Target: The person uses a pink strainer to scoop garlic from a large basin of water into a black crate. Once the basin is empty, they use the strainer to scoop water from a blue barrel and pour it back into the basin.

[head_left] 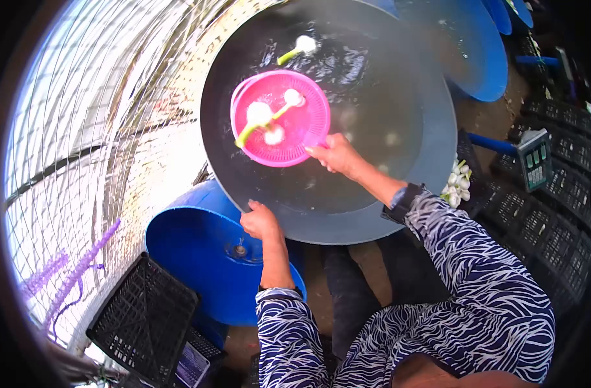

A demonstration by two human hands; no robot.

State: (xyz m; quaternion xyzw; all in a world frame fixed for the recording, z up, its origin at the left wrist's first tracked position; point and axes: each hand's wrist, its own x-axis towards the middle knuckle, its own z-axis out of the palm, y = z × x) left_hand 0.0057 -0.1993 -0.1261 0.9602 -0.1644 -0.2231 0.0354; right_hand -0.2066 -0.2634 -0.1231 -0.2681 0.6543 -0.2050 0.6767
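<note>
My right hand [339, 156] is closed on the lower right edge of a pink plastic colander [315, 107]. Inside the colander lie several white bulbs [260, 114] with green stems, probably fresh garlic or onions. It is held at the water of a large round dark grey tub [434, 149]. Another white bulb [305, 44] with a green stem floats beyond it, near the far side. My left hand [261, 221] grips the tub's near-left rim, its fingers partly hidden. Pale blurred shapes show under the cloudy water.
A blue barrel [172, 249] stands below the tub's left side, beside a black crate [143, 320]. At right are white bulbs [457, 184], a digital scale display [535, 161] and stacked black crates [535, 220]. Another blue tub [493, 71] stands behind. Wire mesh [69, 123] runs along the left.
</note>
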